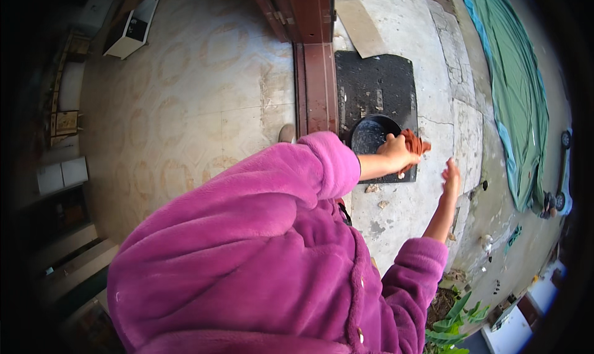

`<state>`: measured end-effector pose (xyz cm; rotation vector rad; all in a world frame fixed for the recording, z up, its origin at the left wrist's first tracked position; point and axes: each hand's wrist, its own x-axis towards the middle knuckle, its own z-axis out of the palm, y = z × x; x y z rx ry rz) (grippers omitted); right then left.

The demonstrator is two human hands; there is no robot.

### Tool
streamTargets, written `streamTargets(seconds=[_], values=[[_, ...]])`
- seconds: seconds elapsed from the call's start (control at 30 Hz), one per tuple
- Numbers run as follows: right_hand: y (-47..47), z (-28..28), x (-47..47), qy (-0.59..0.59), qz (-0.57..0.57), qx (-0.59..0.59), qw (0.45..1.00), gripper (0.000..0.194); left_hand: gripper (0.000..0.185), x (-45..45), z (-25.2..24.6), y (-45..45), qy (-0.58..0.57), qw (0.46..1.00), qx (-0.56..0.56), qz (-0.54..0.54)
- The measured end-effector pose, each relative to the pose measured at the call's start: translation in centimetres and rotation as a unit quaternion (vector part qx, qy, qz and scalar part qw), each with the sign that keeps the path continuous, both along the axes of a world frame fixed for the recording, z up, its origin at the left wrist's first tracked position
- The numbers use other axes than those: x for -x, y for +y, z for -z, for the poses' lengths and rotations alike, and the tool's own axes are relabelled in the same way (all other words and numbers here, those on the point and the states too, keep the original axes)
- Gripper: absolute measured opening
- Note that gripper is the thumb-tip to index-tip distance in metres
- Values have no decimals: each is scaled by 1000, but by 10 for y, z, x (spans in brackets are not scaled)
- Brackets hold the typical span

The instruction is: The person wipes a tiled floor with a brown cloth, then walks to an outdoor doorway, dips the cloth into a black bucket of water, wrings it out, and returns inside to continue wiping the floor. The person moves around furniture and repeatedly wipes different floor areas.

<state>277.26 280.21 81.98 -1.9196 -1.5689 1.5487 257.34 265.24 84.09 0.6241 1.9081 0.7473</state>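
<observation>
My left hand (393,152) grips a bunched rust-orange cloth (412,145) at the right rim of a round black basin (367,133). Inside, the basin looks wet; my hand and forearm hide part of it. It stands on a black rubber mat (376,82) with bits of debris on it. Off to the right, my right hand (451,177) is held up over the concrete, apart from the cloth, holding nothing. Its fingers are slightly blurred. Both forearms come out of the pushed-up sleeves of a fuzzy magenta coat (241,270).
A dark red door frame and sill (317,85) divide the tiled floor (199,85) from the concrete (431,75). A shoe tip (287,133) shows by the sill. A flat board (359,24) touches the mat. Farther out lie a green tarpaulin (515,89) and leafy plants (452,324).
</observation>
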Motion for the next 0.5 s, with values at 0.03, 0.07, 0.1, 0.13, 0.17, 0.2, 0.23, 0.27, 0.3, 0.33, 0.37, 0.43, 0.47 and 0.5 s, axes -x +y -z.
streamTargets(seconds=[0.03, 0.07, 0.1, 0.13, 0.17, 0.2, 0.23, 0.27, 0.3, 0.33, 0.37, 0.43, 0.47, 0.5], values=[[-23, 9, 1, 31, 37, 32, 998, 80, 78, 0, 2, -8, 28, 999, 1, 26], [-44, 15, 5, 75, 49, 70, 993, 77, 73, -2, 3, -15, 30, 998, -14, 44], [-63, 21, 13, 121, 56, 109, 985, 73, 69, -3, 4, -23, 38, 997, -24, 63], [-80, 25, 24, 145, 47, 155, 976, 66, 63, -2, 6, -30, 23, 994, -50, 90], [-96, 29, 35, 194, 25, 209, 958, 59, 59, 1, 9, -39, 9, 991, -70, 117], [-109, 32, 47, 322, -17, 272, 907, 51, 52, 4, 12, -46, 0, 989, -90, 119], [-125, 41, 67, 375, 38, 242, 894, 47, 51, 13, 17, -53, -3, 985, -79, 155], [-137, 45, 81, 394, 65, 246, 883, 46, 49, 27, 24, -64, -28, 986, -92, 134], [-150, 50, 98, 433, 87, 259, 859, 46, 48, 44, 32, -75, -48, 987, -109, 111], [-158, 54, 118, 384, 116, 257, 879, 42, 47, 69, 43, -88, -60, 985, -126, 96], [-168, 61, 142, 375, 132, 276, 875, 38, 47, 99, 55, -101, -64, 985, -137, 86], [-193, 78, 202, 390, 39, 225, 892, 35, 38, 161, 82, -135, -175, 976, -116, -48], [-207, 85, 236, 352, 23, 207, 913, 34, 35, 198, 97, -157, -188, 971, -111, -96], [-225, 91, 272, 317, 13, 187, 930, 35, 31, 235, 113, -183, -206, 961, -121, -143]])
